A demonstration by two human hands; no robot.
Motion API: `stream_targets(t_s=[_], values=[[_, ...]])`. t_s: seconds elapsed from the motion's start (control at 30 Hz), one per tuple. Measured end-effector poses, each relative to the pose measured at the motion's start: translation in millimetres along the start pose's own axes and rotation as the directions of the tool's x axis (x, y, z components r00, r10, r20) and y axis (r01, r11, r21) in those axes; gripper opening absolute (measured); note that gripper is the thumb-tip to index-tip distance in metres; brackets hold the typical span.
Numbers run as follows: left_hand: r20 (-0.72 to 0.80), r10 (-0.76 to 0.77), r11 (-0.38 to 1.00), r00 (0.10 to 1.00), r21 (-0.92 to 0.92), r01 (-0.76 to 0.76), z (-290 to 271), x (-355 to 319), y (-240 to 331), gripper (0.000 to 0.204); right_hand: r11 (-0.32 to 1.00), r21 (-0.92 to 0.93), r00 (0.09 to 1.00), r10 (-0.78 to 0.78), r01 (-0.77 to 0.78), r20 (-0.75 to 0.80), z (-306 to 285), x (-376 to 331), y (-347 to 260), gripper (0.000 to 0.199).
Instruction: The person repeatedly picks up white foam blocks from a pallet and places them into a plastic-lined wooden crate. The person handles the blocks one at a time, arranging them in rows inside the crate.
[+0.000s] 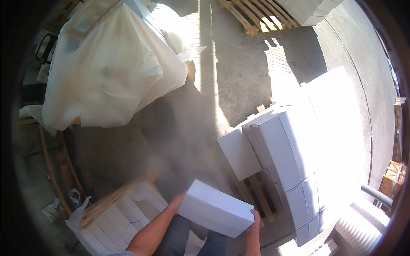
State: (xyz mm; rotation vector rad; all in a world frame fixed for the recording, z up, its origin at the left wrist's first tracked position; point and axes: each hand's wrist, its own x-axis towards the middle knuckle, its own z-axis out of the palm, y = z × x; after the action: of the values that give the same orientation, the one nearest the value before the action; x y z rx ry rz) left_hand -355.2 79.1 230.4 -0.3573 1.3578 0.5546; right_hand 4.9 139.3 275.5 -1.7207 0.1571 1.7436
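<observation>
The left hand (177,202) and right hand (255,220) hold a white box (216,208) — fingers (255,212) gripping its 2 ends — left of the stacked cartons (279,143); a plastic-draped load (106,72) stands farther left of them.

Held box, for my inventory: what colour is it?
The held box is white, best seen in the head view.

The white carton (217,208) hides its own underside and most fingers of the left hand (179,202); a plastic sheet (106,85) veils its load; glare bleaches the carton stack (294,145); haze blurs the floor (171,132); the upper edge crops a slatted wooden pallet (239,17)
</observation>
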Motion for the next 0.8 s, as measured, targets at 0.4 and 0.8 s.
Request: stream_targets(t_s=[0.4,0.8], values=[[0.057,0.0,0.987,0.998,-0.163,0.009,-6.1,-140.4,-20.8,0.047,0.982,-0.181,0.971,0.102,-0.063,0.218,72.2,-158.8,-83.8,0.048],[-0.03,0.194,0.941,0.981,-0.276,-0.194,-2.2,-210.5,-73.1,0.046,0.944,-0.329,0.88,0.19,-0.041,0.436,99.5,-187.5,-112.7,0.049]])
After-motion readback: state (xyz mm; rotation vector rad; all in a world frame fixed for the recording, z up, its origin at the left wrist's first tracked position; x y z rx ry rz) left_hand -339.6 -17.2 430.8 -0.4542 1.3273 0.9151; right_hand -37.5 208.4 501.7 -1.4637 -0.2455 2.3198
